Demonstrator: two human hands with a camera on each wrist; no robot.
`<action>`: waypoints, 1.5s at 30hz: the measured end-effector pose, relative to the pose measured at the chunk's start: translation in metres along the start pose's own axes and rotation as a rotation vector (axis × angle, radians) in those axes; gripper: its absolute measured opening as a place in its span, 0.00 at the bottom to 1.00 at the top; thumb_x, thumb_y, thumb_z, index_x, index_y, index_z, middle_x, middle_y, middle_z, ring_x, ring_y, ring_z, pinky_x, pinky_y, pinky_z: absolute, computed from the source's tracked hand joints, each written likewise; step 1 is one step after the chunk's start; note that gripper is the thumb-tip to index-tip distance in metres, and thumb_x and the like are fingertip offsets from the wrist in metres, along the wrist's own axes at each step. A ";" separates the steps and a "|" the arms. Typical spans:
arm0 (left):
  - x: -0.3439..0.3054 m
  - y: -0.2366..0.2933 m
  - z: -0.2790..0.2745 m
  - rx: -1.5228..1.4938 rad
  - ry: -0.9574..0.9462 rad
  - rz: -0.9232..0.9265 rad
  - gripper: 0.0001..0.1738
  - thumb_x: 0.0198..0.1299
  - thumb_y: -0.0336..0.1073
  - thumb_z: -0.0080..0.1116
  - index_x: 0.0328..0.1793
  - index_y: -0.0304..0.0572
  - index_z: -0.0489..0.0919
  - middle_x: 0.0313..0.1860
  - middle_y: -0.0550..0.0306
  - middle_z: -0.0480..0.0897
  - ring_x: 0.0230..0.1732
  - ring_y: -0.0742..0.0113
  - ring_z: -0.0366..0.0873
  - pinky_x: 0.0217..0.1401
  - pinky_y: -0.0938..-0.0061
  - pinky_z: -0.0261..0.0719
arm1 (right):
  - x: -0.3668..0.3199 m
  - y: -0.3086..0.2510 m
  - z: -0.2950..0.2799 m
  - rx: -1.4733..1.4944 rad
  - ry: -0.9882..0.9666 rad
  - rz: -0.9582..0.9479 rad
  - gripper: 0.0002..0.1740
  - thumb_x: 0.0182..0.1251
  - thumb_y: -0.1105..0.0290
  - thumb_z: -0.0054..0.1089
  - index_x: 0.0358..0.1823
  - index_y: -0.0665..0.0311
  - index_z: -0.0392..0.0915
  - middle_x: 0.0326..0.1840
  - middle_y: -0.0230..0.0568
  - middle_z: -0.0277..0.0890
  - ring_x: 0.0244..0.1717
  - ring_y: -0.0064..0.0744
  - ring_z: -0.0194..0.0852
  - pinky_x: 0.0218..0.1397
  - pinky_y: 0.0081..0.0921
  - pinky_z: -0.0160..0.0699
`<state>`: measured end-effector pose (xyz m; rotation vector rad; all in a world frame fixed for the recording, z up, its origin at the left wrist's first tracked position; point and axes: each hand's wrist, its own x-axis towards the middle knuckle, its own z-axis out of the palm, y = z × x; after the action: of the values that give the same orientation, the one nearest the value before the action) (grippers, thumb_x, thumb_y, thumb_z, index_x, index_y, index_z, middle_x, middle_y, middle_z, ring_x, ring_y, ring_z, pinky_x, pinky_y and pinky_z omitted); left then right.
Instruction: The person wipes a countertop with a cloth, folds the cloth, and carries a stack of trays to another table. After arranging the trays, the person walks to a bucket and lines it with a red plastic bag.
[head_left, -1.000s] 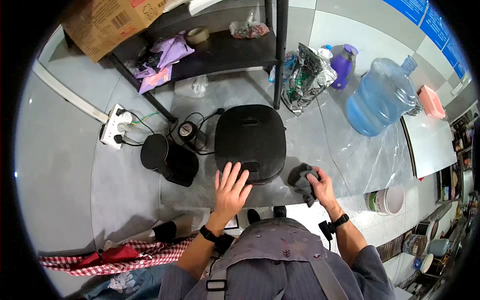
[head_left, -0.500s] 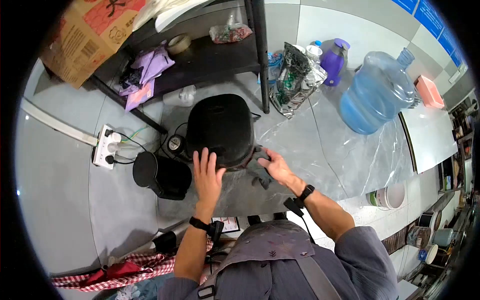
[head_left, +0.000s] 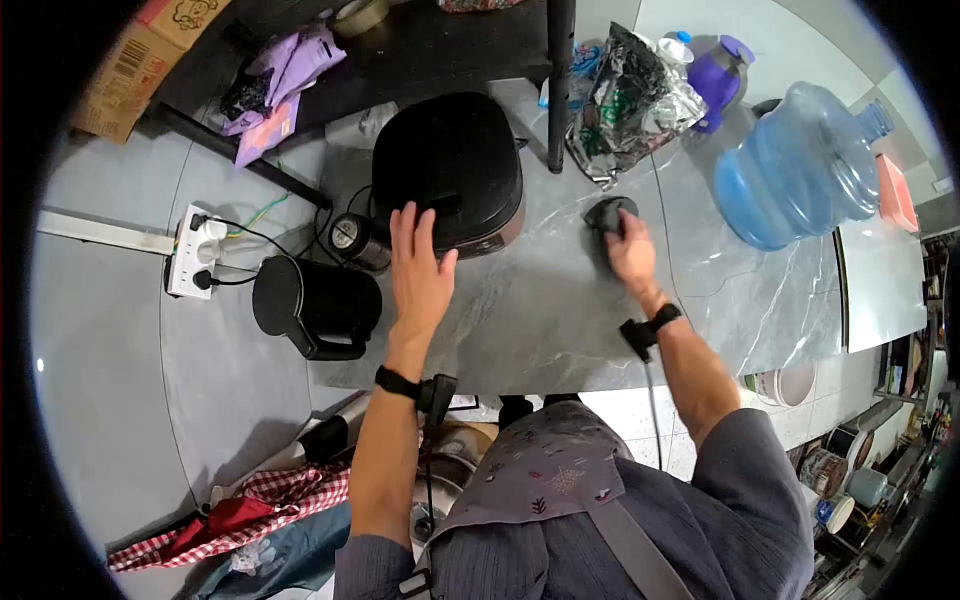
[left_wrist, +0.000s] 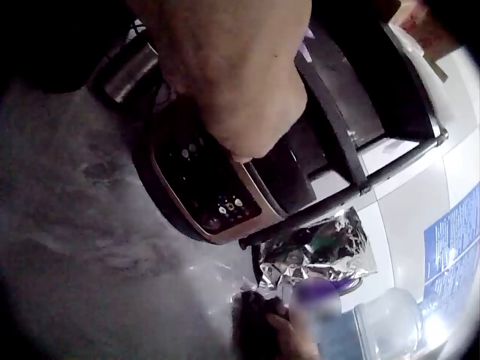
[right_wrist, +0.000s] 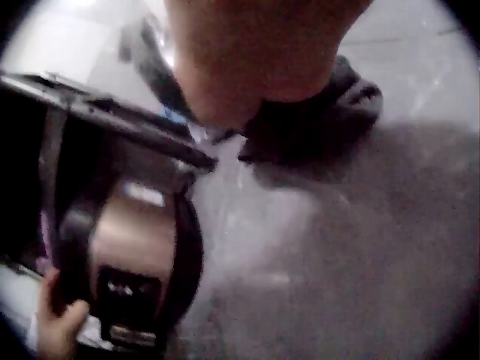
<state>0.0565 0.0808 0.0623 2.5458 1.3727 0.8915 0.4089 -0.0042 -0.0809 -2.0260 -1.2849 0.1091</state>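
A black lidded appliance (head_left: 447,165) stands on the grey marbled counter (head_left: 500,340); its front panel (left_wrist: 206,187) with small lit marks shows in the left wrist view. The left hand (head_left: 420,275) rests with fingers spread on the front edge of its lid. To the right of the appliance, the right hand (head_left: 632,255) holds a dark grey cloth (head_left: 606,213) against the counter. In the right wrist view the cloth (right_wrist: 315,124) is bunched beneath that hand, and its fingertips are hidden.
A black kettle (head_left: 330,305) and a small jar (head_left: 358,240) stand left of the appliance. Behind are a shelf leg (head_left: 561,90) and a foil bag (head_left: 630,110). Farther right stand a purple flask (head_left: 717,82) and a large blue bottle (head_left: 790,175). A power strip (head_left: 197,250) lies at left.
The right hand has moved the cloth from the appliance's right front side out to the right and back over the counter. The left hand stays at the lid's front edge. The head view has shifted.
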 end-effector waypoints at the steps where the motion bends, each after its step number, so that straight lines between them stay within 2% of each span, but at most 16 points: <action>1: -0.007 0.001 -0.007 0.001 -0.011 -0.003 0.37 0.67 0.31 0.70 0.80 0.38 0.69 0.85 0.38 0.64 0.85 0.33 0.59 0.85 0.45 0.65 | -0.019 -0.021 0.020 -0.030 0.045 -0.001 0.26 0.66 0.69 0.65 0.66 0.64 0.79 0.57 0.58 0.83 0.59 0.65 0.80 0.62 0.53 0.83; 3: -0.028 0.006 -0.018 -0.084 0.069 -0.054 0.35 0.67 0.30 0.69 0.80 0.37 0.70 0.84 0.39 0.65 0.84 0.35 0.63 0.84 0.47 0.65 | -0.060 -0.066 0.054 0.176 -0.182 -0.079 0.26 0.61 0.66 0.69 0.62 0.61 0.81 0.59 0.55 0.82 0.59 0.60 0.81 0.60 0.53 0.83; 4: -0.042 0.013 -0.025 -0.093 0.088 -0.093 0.33 0.67 0.29 0.68 0.78 0.36 0.72 0.82 0.38 0.68 0.82 0.35 0.66 0.83 0.49 0.67 | -0.091 -0.094 0.072 0.125 -0.109 -0.365 0.25 0.59 0.65 0.68 0.60 0.61 0.83 0.59 0.52 0.83 0.59 0.58 0.81 0.61 0.51 0.84; 5: -0.057 0.018 -0.028 -0.113 0.110 -0.125 0.31 0.67 0.28 0.67 0.75 0.34 0.74 0.79 0.37 0.71 0.80 0.35 0.68 0.81 0.50 0.69 | -0.112 -0.142 0.063 0.107 -0.487 -0.254 0.24 0.61 0.65 0.67 0.60 0.62 0.85 0.59 0.50 0.84 0.61 0.55 0.82 0.63 0.48 0.85; 10: -0.125 0.012 -0.004 -0.186 -0.085 -0.181 0.26 0.70 0.30 0.65 0.73 0.35 0.76 0.74 0.36 0.75 0.73 0.34 0.74 0.74 0.49 0.76 | -0.232 -0.202 0.100 0.088 -0.594 -0.796 0.20 0.63 0.61 0.66 0.54 0.60 0.86 0.54 0.41 0.81 0.60 0.47 0.77 0.58 0.44 0.81; 13: -0.140 0.021 0.011 -0.259 -0.195 -0.159 0.22 0.71 0.31 0.63 0.70 0.35 0.79 0.73 0.38 0.77 0.72 0.35 0.76 0.73 0.50 0.77 | -0.233 -0.170 0.066 0.084 -0.535 -0.656 0.20 0.66 0.64 0.65 0.59 0.58 0.86 0.64 0.44 0.77 0.58 0.50 0.75 0.58 0.47 0.81; 17: -0.140 0.042 0.049 -0.422 -0.324 -0.082 0.19 0.72 0.32 0.63 0.65 0.34 0.81 0.72 0.40 0.78 0.68 0.36 0.79 0.67 0.52 0.81 | -0.228 -0.077 -0.011 -0.015 -0.354 -0.384 0.39 0.52 0.62 0.78 0.69 0.55 0.79 0.69 0.48 0.76 0.70 0.56 0.74 0.70 0.49 0.80; 23: -0.165 0.104 0.079 -0.552 -0.398 0.098 0.18 0.69 0.29 0.63 0.64 0.32 0.81 0.70 0.39 0.79 0.67 0.36 0.79 0.68 0.51 0.80 | -0.218 0.099 -0.180 -0.324 0.030 0.130 0.34 0.57 0.72 0.71 0.69 0.56 0.78 0.67 0.49 0.79 0.61 0.61 0.77 0.66 0.51 0.79; 28: -0.198 0.148 0.085 -0.545 -0.538 0.080 0.18 0.69 0.29 0.64 0.63 0.33 0.81 0.65 0.38 0.81 0.65 0.36 0.79 0.66 0.53 0.81 | -0.201 0.200 -0.235 -0.417 0.259 0.484 0.33 0.61 0.65 0.71 0.70 0.58 0.77 0.61 0.57 0.79 0.59 0.65 0.77 0.64 0.55 0.79; 31: -0.209 0.197 0.100 -0.548 -0.756 -0.132 0.20 0.68 0.29 0.64 0.65 0.35 0.80 0.63 0.38 0.82 0.64 0.35 0.79 0.65 0.52 0.80 | -0.190 0.190 -0.219 -0.222 0.198 0.310 0.38 0.63 0.53 0.76 0.70 0.61 0.72 0.56 0.65 0.76 0.56 0.70 0.76 0.61 0.56 0.78; 34: -0.191 0.269 0.148 -0.439 -0.575 0.146 0.31 0.66 0.34 0.68 0.74 0.35 0.74 0.73 0.36 0.76 0.71 0.33 0.75 0.72 0.50 0.77 | -0.188 0.168 -0.232 0.172 0.015 0.115 0.49 0.65 0.47 0.76 0.80 0.66 0.67 0.79 0.67 0.67 0.75 0.67 0.69 0.78 0.50 0.72; 38: -0.151 0.374 0.195 -0.390 -0.512 0.330 0.41 0.66 0.40 0.70 0.82 0.35 0.67 0.82 0.33 0.66 0.80 0.30 0.65 0.80 0.44 0.68 | -0.242 0.171 -0.316 0.138 -0.010 0.024 0.42 0.71 0.52 0.71 0.80 0.64 0.67 0.80 0.63 0.66 0.77 0.64 0.69 0.79 0.49 0.72; 40: -0.141 0.399 0.232 -0.249 -0.456 0.374 0.50 0.70 0.49 0.70 0.88 0.36 0.57 0.88 0.27 0.54 0.87 0.26 0.51 0.85 0.37 0.56 | -0.289 0.196 -0.371 0.105 -0.113 0.109 0.36 0.74 0.58 0.69 0.79 0.62 0.68 0.79 0.60 0.67 0.76 0.64 0.70 0.77 0.48 0.75; 43: -0.144 0.418 0.284 -0.195 -0.521 0.315 0.53 0.68 0.55 0.69 0.89 0.36 0.57 0.87 0.23 0.55 0.87 0.24 0.50 0.84 0.31 0.53 | -0.380 0.264 -0.425 0.111 -0.133 0.489 0.32 0.74 0.61 0.68 0.75 0.61 0.71 0.73 0.57 0.73 0.67 0.63 0.80 0.67 0.48 0.84; 44: -0.141 0.431 0.295 -0.163 -0.546 0.329 0.53 0.67 0.59 0.70 0.87 0.34 0.61 0.87 0.22 0.53 0.88 0.25 0.48 0.84 0.30 0.53 | -0.415 0.291 -0.439 0.093 -0.044 0.546 0.30 0.73 0.66 0.72 0.74 0.62 0.73 0.68 0.55 0.78 0.56 0.51 0.89 0.57 0.40 0.91; 45: -0.135 0.449 0.298 -0.157 -0.545 0.333 0.53 0.67 0.59 0.70 0.87 0.34 0.61 0.87 0.22 0.53 0.88 0.25 0.48 0.84 0.30 0.53 | -0.443 0.303 -0.458 0.045 -0.021 0.729 0.26 0.72 0.67 0.72 0.68 0.65 0.79 0.63 0.56 0.82 0.54 0.51 0.90 0.56 0.41 0.91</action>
<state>0.4893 -0.2377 -0.0791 2.6473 0.7112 0.2744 0.6125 -0.6795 -0.0602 -2.3590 -0.4914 0.4893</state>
